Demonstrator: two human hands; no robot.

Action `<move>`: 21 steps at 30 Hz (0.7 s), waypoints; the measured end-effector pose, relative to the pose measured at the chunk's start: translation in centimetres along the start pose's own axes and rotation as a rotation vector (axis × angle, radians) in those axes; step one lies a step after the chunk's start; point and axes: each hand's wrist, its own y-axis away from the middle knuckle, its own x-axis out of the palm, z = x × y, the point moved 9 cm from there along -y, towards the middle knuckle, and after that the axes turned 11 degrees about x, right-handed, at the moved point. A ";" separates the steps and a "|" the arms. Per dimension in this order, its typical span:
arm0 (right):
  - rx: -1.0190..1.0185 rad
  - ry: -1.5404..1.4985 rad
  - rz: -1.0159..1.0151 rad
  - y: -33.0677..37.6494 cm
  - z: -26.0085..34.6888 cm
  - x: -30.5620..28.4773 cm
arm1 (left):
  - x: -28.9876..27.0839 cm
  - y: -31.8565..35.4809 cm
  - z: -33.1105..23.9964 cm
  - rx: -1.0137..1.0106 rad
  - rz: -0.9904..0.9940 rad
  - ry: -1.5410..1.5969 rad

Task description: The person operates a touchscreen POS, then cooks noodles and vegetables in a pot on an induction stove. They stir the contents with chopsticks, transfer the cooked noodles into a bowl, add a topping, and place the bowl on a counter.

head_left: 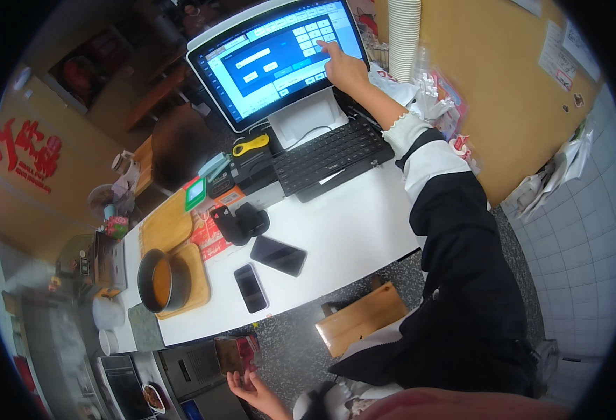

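My right hand (pixel 345 70) reaches up to a touchscreen monitor (pixel 252 87) on a white stand. Its index finger points at the on-screen keypad and looks to touch it; nothing is held. Below the screen lies a black keyboard (pixel 329 157), under my right forearm. My left hand (pixel 252 393) is low in the view, palm up, with its fingers apart and loosely bent, holding nothing I can see. Just beyond its fingertips is a brown and red box-like thing (pixel 231 355). Two phones, a dark one (pixel 278 256) and a smaller one (pixel 251 288), lie on the white counter (pixel 329 234).
A round dark pot (pixel 155 280) with orange-brown contents stands on a wooden board (pixel 197 276) at the counter's left. A yellow box cutter (pixel 250 145) lies on a black device. A tall stack of cups (pixel 404 35) rises right of the screen. A wooden stool (pixel 360 318) stands below.
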 end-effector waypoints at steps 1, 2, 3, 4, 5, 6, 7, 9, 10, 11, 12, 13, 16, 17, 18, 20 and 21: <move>-0.006 0.007 0.002 -0.2 0.4 0.1 | -0.1 0.1 -0.1 -0.004 -0.001 0.005; -0.012 0.015 0.005 -0.2 0.7 0.2 | 0.0 0.1 -0.2 -0.007 -0.001 0.010; 0.014 0.034 0.028 -0.3 0.8 0.5 | -0.1 0.1 -0.4 -0.011 -0.002 0.016; -0.023 0.020 0.037 -0.2 1.4 0.6 | 0.0 0.2 -0.5 -0.014 -0.005 0.012; -0.031 0.016 0.069 -0.1 1.8 0.9 | 0.0 0.3 -0.7 -0.019 -0.010 0.009; -0.038 0.012 0.102 0.0 2.1 1.2 | 0.0 0.4 -0.9 -0.024 -0.015 0.004; -0.026 0.019 0.111 0.1 2.2 1.3 | 0.1 0.5 -1.3 -0.005 -0.010 0.019; 0.000 0.031 0.126 0.5 2.3 1.3 | 0.2 0.7 -2.4 0.045 -0.003 0.054; -0.003 0.035 0.124 0.8 2.5 1.3 | 0.2 0.7 -2.5 0.031 -0.003 0.043; -0.005 0.039 0.122 1.1 2.5 1.2 | 0.2 0.7 -2.8 0.026 -0.004 0.040; 0.002 0.046 0.129 1.5 2.4 1.2 | 0.1 0.8 -3.0 0.020 -0.004 0.037; -0.014 0.043 0.137 2.0 2.6 1.4 | 0.1 0.8 -3.2 0.014 0.002 0.028; -0.008 0.065 0.202 3.4 2.4 2.4 | 0.3 0.8 -3.8 -0.004 0.017 0.015; -0.039 0.032 0.176 3.8 2.7 2.3 | 0.3 0.8 -3.9 -0.008 0.016 0.018; -0.054 0.002 0.167 4.1 2.9 2.5 | 0.3 0.8 -4.0 -0.011 0.015 0.022; -0.078 -0.043 0.140 4.3 3.4 2.6 | 0.3 0.8 -4.0 -0.006 0.018 0.029; -0.088 -0.057 0.124 4.3 3.5 2.5 | 0.3 0.8 -4.0 0.001 0.020 0.039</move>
